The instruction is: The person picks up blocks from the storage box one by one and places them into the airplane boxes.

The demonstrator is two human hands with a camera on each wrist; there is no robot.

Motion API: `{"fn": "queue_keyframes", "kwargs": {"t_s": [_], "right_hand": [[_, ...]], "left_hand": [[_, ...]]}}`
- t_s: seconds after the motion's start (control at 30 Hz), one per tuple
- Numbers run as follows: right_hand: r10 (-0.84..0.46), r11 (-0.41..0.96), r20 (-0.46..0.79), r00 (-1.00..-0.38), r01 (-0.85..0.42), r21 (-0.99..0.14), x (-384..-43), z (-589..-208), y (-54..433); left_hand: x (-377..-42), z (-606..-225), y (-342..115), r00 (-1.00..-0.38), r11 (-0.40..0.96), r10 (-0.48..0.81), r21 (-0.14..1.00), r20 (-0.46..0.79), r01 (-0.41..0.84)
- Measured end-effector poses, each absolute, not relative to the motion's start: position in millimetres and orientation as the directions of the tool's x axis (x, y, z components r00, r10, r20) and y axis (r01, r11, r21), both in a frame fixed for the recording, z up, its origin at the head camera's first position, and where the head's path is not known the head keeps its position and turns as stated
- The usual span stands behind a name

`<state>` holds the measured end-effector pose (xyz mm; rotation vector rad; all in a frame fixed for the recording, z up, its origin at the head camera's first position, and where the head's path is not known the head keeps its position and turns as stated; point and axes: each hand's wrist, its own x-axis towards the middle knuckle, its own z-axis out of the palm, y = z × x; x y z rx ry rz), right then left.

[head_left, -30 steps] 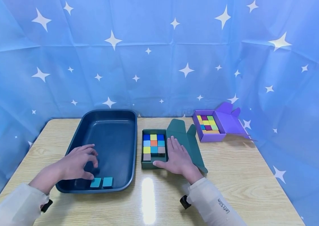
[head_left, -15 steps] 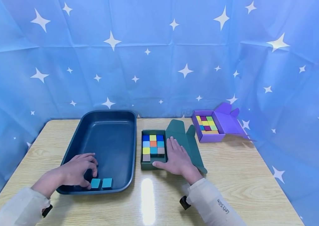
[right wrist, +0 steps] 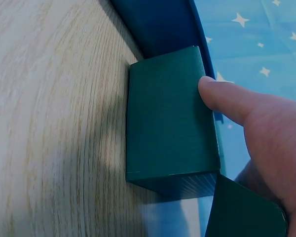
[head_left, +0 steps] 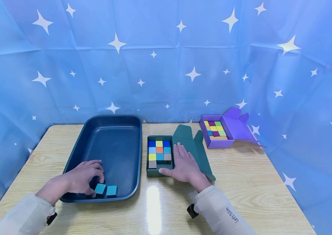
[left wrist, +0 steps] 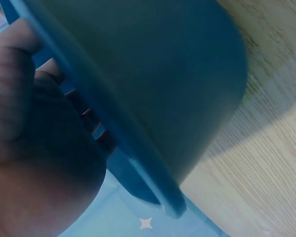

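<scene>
My left hand point(head_left: 85, 176) reaches into the dark blue tray point(head_left: 141, 156). Its thumb and curled fingers pinch a teal block point(head_left: 100, 188), now slightly turned. A second teal block point(head_left: 111, 190) lies just right of it on the tray floor. In the left wrist view the tray's wall point(left wrist: 153, 89) hides both blocks from sight. My right hand point(head_left: 185, 164) rests with straight fingers along the right side of the green box point(head_left: 160, 172). Its thumb touches the box's front edge, as the right wrist view shows. Several coloured blocks point(head_left: 159, 149) sit in rows inside the box.
The green box's lid point(head_left: 196, 148) lies folded out to the right. Farther back on the right stands an open purple box point(head_left: 220, 143) with several coloured blocks inside. A blue star-patterned cloth point(head_left: 166, 65) hangs around the wooden table point(head_left: 242, 192).
My left hand has lowered around the left teal block, thumb and fingers closing in, and the block has turned slightly. The right hand has stayed in place on the green box.
</scene>
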<state>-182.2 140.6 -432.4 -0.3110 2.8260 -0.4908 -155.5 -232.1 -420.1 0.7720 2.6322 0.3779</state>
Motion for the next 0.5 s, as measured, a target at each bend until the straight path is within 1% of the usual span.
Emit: {"fn": "queue_keyframes", "kwargs": {"t_s": [0.13, 0.27, 0.5], "right_hand": [[-0.251, 0.918, -0.212, -0.945, -0.163, -0.36, -182, -433, 140], [-0.25, 0.917, -0.209, -0.945, -0.162, -0.365, -182, -433, 140], [-0.246, 0.92, -0.22, -0.944, -0.156, -0.359, -181, -433, 140]], "left_hand": [[-156, -421, -231, -0.779, 0.815, 0.563, 0.344, -0.276, 0.467], [-159, -418, -231, -0.789, 0.817, 0.557, 0.342, -0.258, 0.465], [-175, -399, -228, -0.826, 0.821, 0.545, 0.294, -0.147, 0.49]]}}
